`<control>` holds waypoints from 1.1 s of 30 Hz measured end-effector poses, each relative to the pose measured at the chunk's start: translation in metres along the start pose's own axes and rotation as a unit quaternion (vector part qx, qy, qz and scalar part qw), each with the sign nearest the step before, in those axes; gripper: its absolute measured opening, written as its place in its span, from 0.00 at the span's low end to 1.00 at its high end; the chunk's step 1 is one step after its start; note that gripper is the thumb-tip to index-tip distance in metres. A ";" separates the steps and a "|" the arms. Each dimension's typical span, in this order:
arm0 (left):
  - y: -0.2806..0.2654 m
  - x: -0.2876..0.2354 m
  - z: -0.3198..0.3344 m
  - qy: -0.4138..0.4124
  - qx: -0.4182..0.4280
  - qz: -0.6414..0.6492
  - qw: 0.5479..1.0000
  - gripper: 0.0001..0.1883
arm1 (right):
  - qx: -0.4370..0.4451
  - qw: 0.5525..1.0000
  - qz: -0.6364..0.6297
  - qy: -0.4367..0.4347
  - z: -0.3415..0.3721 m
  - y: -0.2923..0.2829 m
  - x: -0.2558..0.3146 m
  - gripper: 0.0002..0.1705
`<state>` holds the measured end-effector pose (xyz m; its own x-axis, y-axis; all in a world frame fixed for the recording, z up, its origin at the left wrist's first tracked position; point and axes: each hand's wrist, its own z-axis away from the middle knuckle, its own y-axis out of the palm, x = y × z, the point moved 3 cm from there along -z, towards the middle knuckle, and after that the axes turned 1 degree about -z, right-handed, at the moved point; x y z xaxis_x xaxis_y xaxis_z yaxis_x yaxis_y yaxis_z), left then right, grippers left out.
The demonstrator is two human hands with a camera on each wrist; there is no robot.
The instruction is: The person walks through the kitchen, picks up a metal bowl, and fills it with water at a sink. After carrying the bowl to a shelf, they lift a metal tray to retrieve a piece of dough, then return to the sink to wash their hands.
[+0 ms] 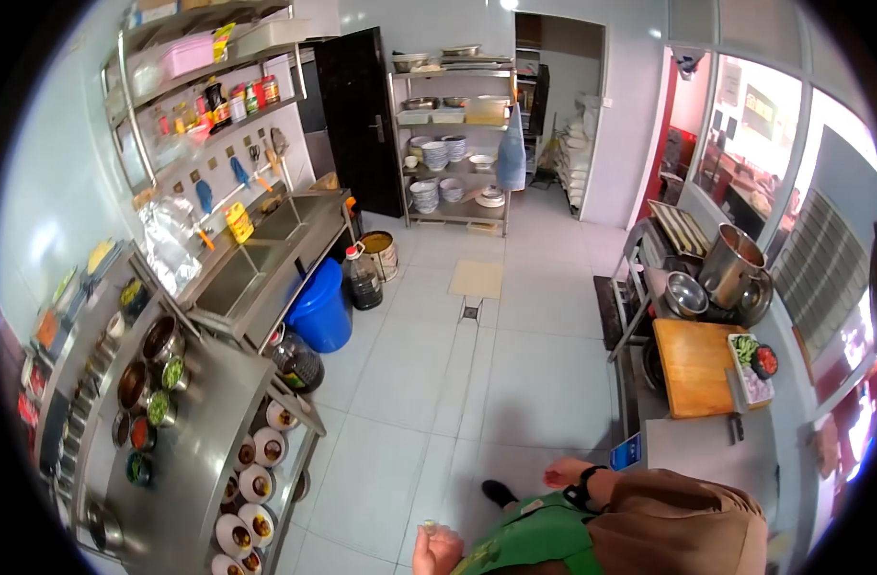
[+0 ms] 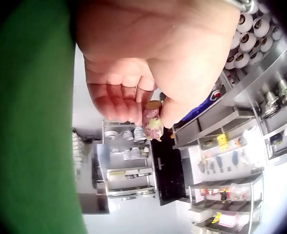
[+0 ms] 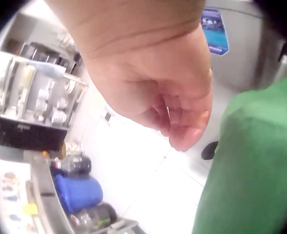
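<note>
One small pc (image 2: pixel 153 126), pinkish w/ a yellowish-green patch and a brownish flat end, is pinched btwn thumb and fingertips of the L hand (image 2: pixel 151 56); can't tell exactly what it is. It's held out in front, near the green apron (image 1: pixel 539 532), w/ tiled floor (image 1: pixel 371 470) behind it in the head view. R hand (image 3: pixel 153 83) has nothing in it, fingers loosely bent, near the waist. Progress, as best I can judge: pickup's done, setting the pc down isn't yet, so prob. that's what's left. Cutting board (image 1: pixel 692 364) over on the R is bare across its middle; chopped green veg (image 1: pixel 745 349) and red veg (image 1: pixel 766 360) sit at its edge, so some prep looks done. Knife (image 1: pixel 736 427) lies by the board's near edge, in neither hand. Plates (image 1: pixel 250 475) w/ dark food sit under the steel worktop (image 1: pixel 213 412) on the L; can't tell if they've anything to do w/ this pc.
</note>
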<state>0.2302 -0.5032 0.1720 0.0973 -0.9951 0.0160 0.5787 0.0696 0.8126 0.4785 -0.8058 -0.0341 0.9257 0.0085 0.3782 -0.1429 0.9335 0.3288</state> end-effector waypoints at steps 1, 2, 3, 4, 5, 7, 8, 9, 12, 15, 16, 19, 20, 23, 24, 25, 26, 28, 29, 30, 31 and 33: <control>0.005 0.001 -0.015 -0.027 -0.013 -0.032 0.999 0.14 | -0.032 0.998 -0.058 0.002 -0.025 -0.035 -0.002 0.11; 0.011 0.001 -0.032 -0.054 -0.026 -0.064 0.996 0.15 | -0.063 0.991 -0.116 0.000 -0.051 -0.071 -0.004 0.11; 0.012 0.003 -0.052 -0.117 -0.043 0.066 0.990 0.16 | -0.098 0.982 -0.158 0.006 -0.054 -0.093 -0.006 0.11; 0.026 0.007 -0.063 -0.115 -0.042 0.060 0.991 0.16 | -0.110 0.977 -0.180 0.008 -0.056 -0.104 0.003 0.10; 0.043 0.011 -0.073 -0.048 -0.045 -0.057 0.996 0.14 | -0.117 0.973 -0.200 0.009 -0.059 -0.114 0.012 0.10; 0.071 0.020 -0.113 0.020 -0.040 -0.177 0.983 0.13 | -0.107 0.968 -0.226 -0.001 -0.075 -0.125 0.044 0.09; 0.081 0.022 -0.135 0.029 0.010 -0.185 0.982 0.09 | -0.093 0.968 -0.232 -0.010 -0.085 -0.128 0.063 0.09; 0.089 0.024 -0.153 0.037 0.052 -0.190 0.980 0.07 | -0.076 0.971 -0.226 -0.023 -0.096 -0.130 0.082 0.09; 0.144 0.045 -0.230 -0.064 0.072 -0.153 0.984 0.17 | 0.005 0.967 0.105 -0.233 -0.120 -0.142 0.148 0.08; 0.227 0.075 -0.275 -0.116 0.136 -0.216 0.960 0.18 | 0.042 0.956 -0.284 -0.067 -0.119 -0.128 0.223 0.07; 0.238 0.083 -0.287 -0.119 0.130 -0.210 0.962 0.18 | 0.035 0.956 -0.284 -0.061 -0.110 -0.124 0.241 0.07; 0.257 0.092 -0.331 -0.174 0.139 -0.267 0.938 0.17 | -0.010 0.968 -0.230 -0.105 -0.097 -0.123 0.292 0.06; 0.262 0.090 -0.346 -0.173 0.138 -0.263 0.939 0.17 | 0.000 0.958 -0.270 -0.095 -0.099 -0.120 0.304 0.05; 0.275 0.084 -0.385 -0.229 0.138 -0.208 0.941 0.15 | 0.013 0.933 -0.352 -0.077 -0.106 -0.116 0.323 0.03; 0.279 0.079 -0.403 -0.235 0.116 -0.205 0.943 0.14 | 0.023 0.917 -0.391 -0.079 -0.114 -0.114 0.335 0.03; 0.286 0.076 -0.425 -0.240 0.099 -0.203 0.944 0.13 | 0.034 0.909 -0.409 -0.072 -0.119 -0.111 0.348 0.02; 0.295 0.073 -0.446 -0.239 0.115 -0.207 0.942 0.13 | 0.045 0.900 -0.428 -0.067 -0.122 -0.106 0.359 0.02; 0.302 0.066 -0.486 -0.259 0.047 -0.199 0.944 0.12 | 0.048 0.887 -0.456 -0.051 -0.126 -0.090 0.392 0.03; 0.311 0.064 -0.508 -0.276 0.080 -0.207 0.935 0.12 | 0.053 0.886 -0.457 -0.062 -0.138 -0.087 0.412 0.03; 0.320 0.058 -0.534 -0.279 0.087 -0.213 0.932 0.12 | 0.064 0.900 -0.424 -0.077 -0.148 -0.086 0.431 0.04; 0.346 0.057 -0.549 -0.321 0.150 -0.207 0.912 0.11 | 0.073 0.913 -0.391 -0.090 -0.157 -0.085 0.444 0.05; 0.395 0.041 -0.580 -0.359 0.205 -0.206 0.887 0.11 | 0.033 0.956 -0.105 -0.273 -0.214 -0.120 0.464 0.05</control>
<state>0.9324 -0.4759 0.1559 -0.6791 -0.7292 -0.0843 0.0877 -0.1946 0.9769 1.0004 -0.8370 -0.0831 0.6187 -0.3805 0.6873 -0.0127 0.8699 0.4930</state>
